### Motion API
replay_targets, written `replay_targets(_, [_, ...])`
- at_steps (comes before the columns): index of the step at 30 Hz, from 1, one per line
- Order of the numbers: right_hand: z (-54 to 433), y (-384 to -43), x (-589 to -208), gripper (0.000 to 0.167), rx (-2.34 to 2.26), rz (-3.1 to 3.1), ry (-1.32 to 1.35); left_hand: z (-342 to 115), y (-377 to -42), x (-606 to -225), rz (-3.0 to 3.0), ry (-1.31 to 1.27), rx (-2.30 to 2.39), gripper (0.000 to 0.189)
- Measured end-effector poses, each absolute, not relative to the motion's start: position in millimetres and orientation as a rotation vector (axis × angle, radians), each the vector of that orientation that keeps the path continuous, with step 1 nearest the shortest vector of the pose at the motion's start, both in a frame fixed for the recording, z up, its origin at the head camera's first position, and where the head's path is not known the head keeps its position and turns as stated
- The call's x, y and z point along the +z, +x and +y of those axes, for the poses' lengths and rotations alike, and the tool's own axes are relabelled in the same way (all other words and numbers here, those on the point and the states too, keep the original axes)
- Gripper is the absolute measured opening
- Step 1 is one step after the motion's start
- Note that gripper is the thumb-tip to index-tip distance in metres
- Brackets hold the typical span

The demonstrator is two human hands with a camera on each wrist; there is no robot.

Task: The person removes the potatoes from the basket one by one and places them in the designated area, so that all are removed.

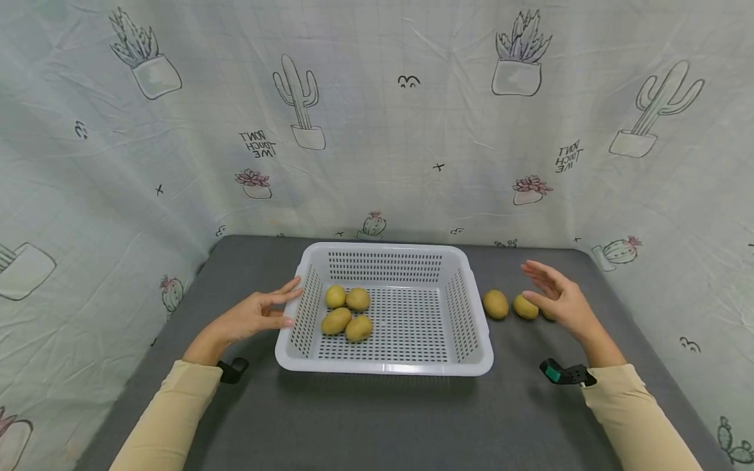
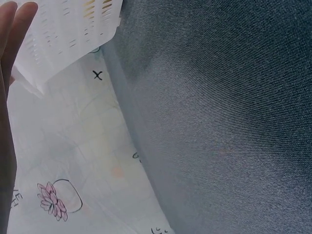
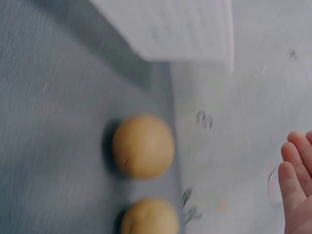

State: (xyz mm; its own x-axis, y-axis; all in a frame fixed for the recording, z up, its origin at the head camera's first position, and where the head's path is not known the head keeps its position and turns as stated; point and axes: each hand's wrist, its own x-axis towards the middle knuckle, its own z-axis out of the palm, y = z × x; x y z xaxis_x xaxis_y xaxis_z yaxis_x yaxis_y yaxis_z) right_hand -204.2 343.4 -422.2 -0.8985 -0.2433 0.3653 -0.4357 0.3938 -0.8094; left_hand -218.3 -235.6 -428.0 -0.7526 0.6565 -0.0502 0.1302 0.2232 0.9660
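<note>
A white plastic basket [image 1: 385, 368] with slotted walls sits in the middle of the table, and several yellow-brown potatoes [image 1: 358, 328] lie in its left half. My left hand [image 1: 250, 317] touches the basket's left rim with extended fingers. In the left wrist view, part of that hand's fingers [image 2: 20, 29] shows beside the basket wall [image 2: 63, 39]. My right hand [image 1: 562, 302] hovers with relaxed, parted fingers above the potatoes right of the basket, holding nothing. Two of these, a left potato [image 1: 496, 305] and a middle potato [image 1: 524, 307], show well; a third [image 1: 548, 314] is partly hidden by the hand.
The dark grey tabletop [image 1: 377, 425] runs back to a pale curtain [image 1: 377, 131] printed with cacti, which also hangs along both sides. Black wrist straps [image 1: 567, 374] sit at both sleeve cuffs. The basket's raised walls stand between the two hands.
</note>
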Motion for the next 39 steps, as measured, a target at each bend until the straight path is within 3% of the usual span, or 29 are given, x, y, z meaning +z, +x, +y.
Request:
replay_targets(6, [317, -206, -410, 0.059, 1.566, -2.398, 0.817, -236, -218, -428, 2.057, 0.715, 1.543, 0.071])
replay_targets(25, [251, -232, -380, 0.058, 1.717, -2.463, 0.922, -233, -217, -424, 2.087, 0.707, 1.527, 0.071])
replay_targets(39, [187, -267, -379, 0.057, 1.790, -2.428, 1.207, -235, -218, -424, 2.079, 0.691, 1.526, 0.072])
